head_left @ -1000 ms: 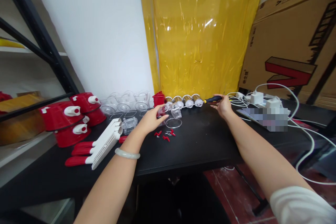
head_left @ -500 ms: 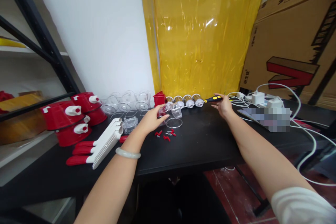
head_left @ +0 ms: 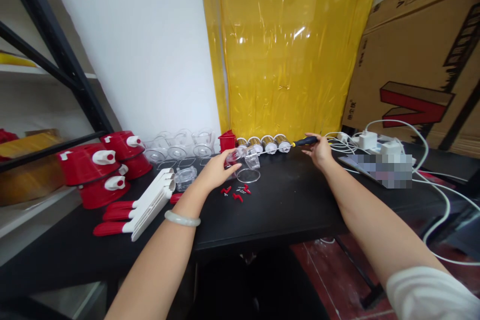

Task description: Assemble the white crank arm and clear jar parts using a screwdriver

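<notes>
My left hand (head_left: 217, 172) is closed around a clear plastic part (head_left: 253, 161) just above the black table. Some red shows between its fingers; which piece that is cannot be made out. A round clear rim (head_left: 248, 175) shows just below the part. My right hand (head_left: 320, 152) grips a screwdriver (head_left: 305, 141) by its black and yellow handle. The long shaft runs left and its tip meets the clear part. In front of my left hand lie several small red pieces (head_left: 237, 197) and a few tiny screws (head_left: 241, 190).
Red housings (head_left: 88, 165) are stacked at left, beside white pieces with red handles (head_left: 148, 210). Clear cups (head_left: 203, 144) and a red container (head_left: 227, 141) line the back, near several motor-like cylinders (head_left: 268, 144). White cables and plugs (head_left: 368, 139) lie right, by a blurred flat device (head_left: 360, 165).
The screwdriver handle has turned in my right hand: its yellow patches faced me before and now mostly black shows. My left hand and the clear part stay in place.
</notes>
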Demonstrator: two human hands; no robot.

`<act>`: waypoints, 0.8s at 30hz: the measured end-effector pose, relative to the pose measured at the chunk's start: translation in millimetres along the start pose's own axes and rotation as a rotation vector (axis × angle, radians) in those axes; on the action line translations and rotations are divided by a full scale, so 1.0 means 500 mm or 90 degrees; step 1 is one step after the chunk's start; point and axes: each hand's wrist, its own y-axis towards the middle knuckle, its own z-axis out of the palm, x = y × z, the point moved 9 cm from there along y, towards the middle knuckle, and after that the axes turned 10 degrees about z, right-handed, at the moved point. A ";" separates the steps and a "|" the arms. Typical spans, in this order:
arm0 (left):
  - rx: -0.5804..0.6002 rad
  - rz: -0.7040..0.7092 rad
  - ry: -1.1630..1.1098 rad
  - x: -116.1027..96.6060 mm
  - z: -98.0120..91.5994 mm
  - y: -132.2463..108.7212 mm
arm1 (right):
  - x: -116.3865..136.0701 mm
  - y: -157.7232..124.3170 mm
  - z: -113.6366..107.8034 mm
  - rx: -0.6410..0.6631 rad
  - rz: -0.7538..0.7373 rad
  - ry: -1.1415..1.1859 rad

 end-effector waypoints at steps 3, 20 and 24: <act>0.001 0.003 0.001 0.000 0.000 0.000 | 0.009 -0.004 0.006 0.020 -0.031 0.027; 0.000 0.001 0.003 -0.004 0.000 -0.001 | 0.011 0.002 -0.008 -0.001 -0.045 0.031; 0.000 0.010 0.002 -0.007 0.000 0.000 | 0.016 0.009 -0.016 -0.057 -0.091 -0.031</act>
